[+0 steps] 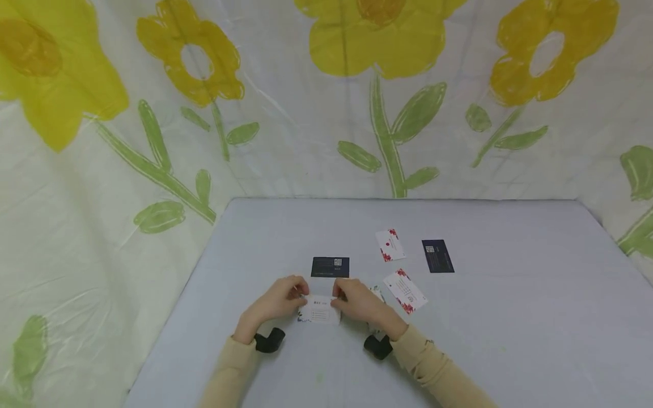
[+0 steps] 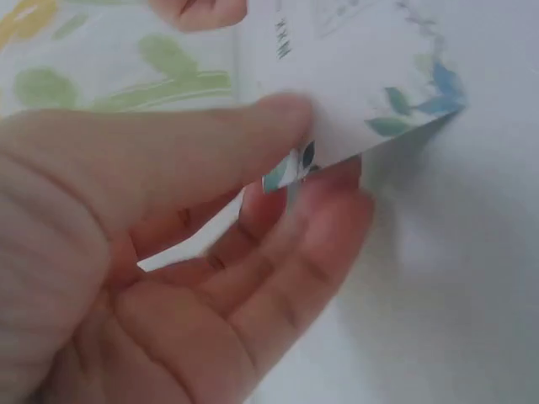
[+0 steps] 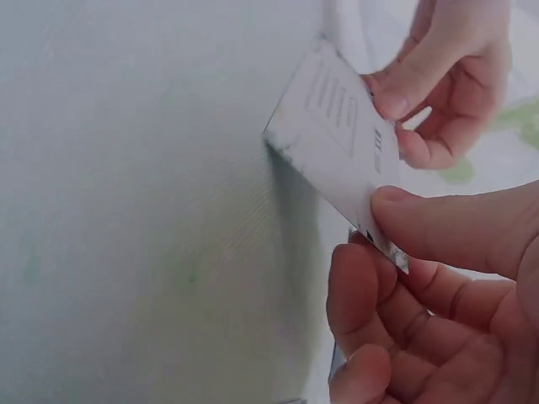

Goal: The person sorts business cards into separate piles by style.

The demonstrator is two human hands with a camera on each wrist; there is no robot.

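Both hands hold a white business card by its two far corners, tilted up off the table. The left hand pinches one corner between thumb and fingers; blue and green leaves decorate the card there. At the opposite corner the right hand pinches with its thumb on the printed face and fingers behind. A white edge shows among the left fingers; I cannot tell whether it belongs to a second card. Just beyond the hands lies a dark card. Another leaf-patterned card is partly hidden behind the right hand.
Two white cards with red flowers, one nearer and one farther, lie to the right on the pale table. Beside them is a second dark card. A flower-painted curtain hangs behind the table.
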